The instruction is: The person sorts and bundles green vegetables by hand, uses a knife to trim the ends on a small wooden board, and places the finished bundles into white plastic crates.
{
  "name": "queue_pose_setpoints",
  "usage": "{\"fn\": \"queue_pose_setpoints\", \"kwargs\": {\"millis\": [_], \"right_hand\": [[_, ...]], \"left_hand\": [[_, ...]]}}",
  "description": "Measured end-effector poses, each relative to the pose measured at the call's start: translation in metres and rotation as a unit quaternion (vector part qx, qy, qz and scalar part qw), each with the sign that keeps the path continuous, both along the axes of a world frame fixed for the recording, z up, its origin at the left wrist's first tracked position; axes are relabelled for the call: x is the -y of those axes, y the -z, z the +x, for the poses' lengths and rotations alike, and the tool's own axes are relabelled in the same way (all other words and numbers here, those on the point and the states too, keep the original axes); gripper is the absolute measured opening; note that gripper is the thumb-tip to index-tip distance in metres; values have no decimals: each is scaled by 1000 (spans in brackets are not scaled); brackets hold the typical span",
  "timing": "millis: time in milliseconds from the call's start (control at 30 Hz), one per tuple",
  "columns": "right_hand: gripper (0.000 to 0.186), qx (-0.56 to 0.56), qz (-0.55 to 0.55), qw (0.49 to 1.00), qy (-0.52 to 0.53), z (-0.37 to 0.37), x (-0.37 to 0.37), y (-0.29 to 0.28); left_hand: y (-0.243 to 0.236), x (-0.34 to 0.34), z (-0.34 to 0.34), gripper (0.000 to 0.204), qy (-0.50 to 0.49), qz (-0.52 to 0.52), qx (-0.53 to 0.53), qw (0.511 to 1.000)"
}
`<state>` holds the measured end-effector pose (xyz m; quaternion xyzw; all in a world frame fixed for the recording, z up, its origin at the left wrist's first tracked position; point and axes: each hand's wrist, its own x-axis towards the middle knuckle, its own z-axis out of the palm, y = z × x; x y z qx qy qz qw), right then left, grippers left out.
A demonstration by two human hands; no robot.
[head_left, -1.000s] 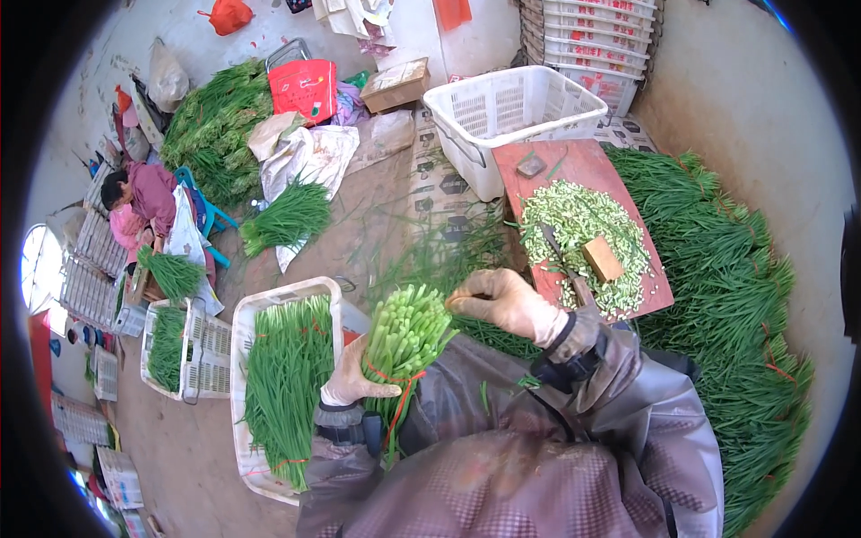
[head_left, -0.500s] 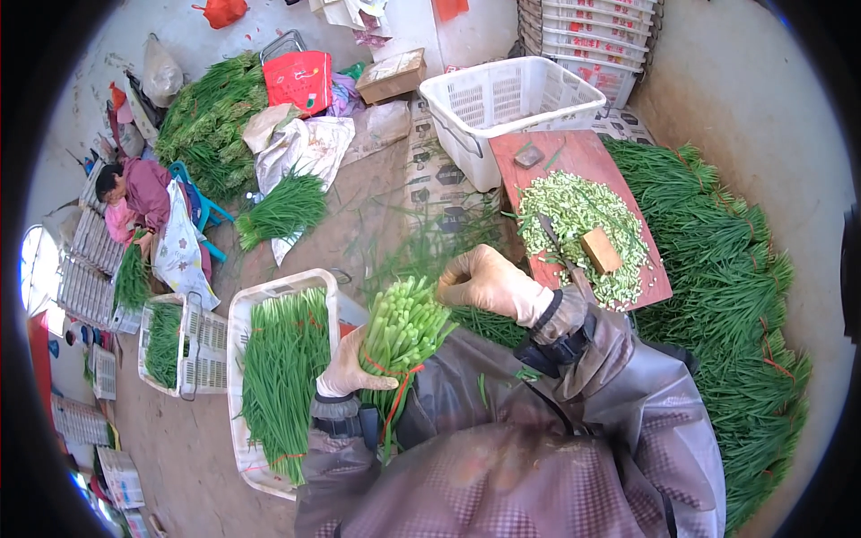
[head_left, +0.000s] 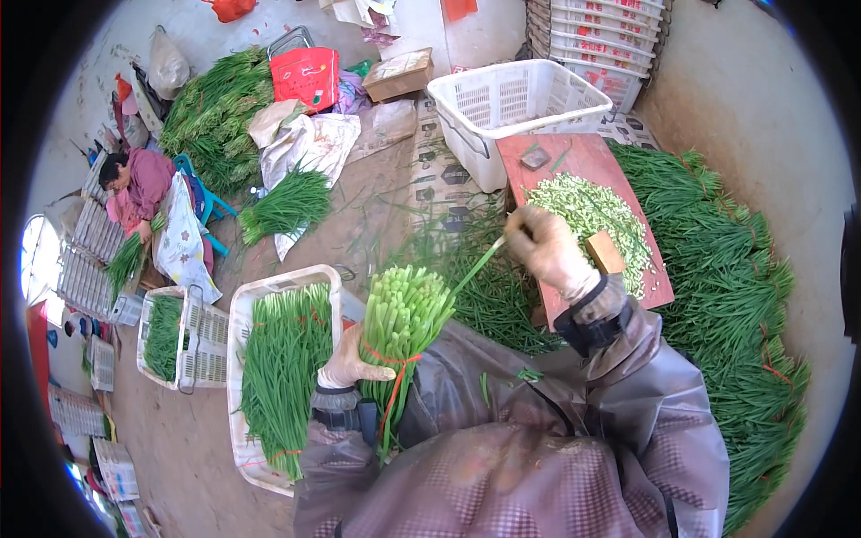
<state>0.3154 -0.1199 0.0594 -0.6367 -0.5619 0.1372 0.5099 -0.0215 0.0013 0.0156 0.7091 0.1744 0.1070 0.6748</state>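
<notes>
My gloved left hand (head_left: 350, 366) grips a thick bundle of green stalks (head_left: 404, 318), cut ends up, tied with a red band. Up and to the right of it, my gloved right hand (head_left: 545, 249) pinches a single green stalk (head_left: 475, 266) whose lower end still touches the bundle's top. A white crate (head_left: 240, 314) of laid-flat green stalks sits just left of my left hand. Under my right hand lies a red board (head_left: 574, 157) with a heap of cut green trimmings (head_left: 587, 211) and a small wooden block (head_left: 606, 252).
A large pile of green stalks (head_left: 726, 296) lies to the right, loose stalks (head_left: 484, 287) in front. An empty white basket (head_left: 516, 112) stands behind the board. At the left a seated person (head_left: 139, 184) handles stalks beside another crate (head_left: 175, 336). Stacked crates (head_left: 601, 36) stand at the back.
My right hand has moved up and right from the bundle's top toward the red board, drawing one stalk out. My left hand keeps the bundle in place.
</notes>
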Motion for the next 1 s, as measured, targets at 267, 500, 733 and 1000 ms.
{"fn": "queue_pose_setpoints", "kwargs": {"millis": [267,500,733,1000], "right_hand": [[15,-24,95,965,243,144,36,-44],[16,69,-65,995,17,78,47,7],[36,224,-55,965,-125,-98,23,6],[24,312,55,947,-46,-87,3,25]], "left_hand": [[18,0,-10,92,-47,-17,45,998],[16,1,-8,91,-86,-21,42,995],[14,3,4,93,-81,-20,43,996],[9,-1,1,92,-35,52,-23,998]]}}
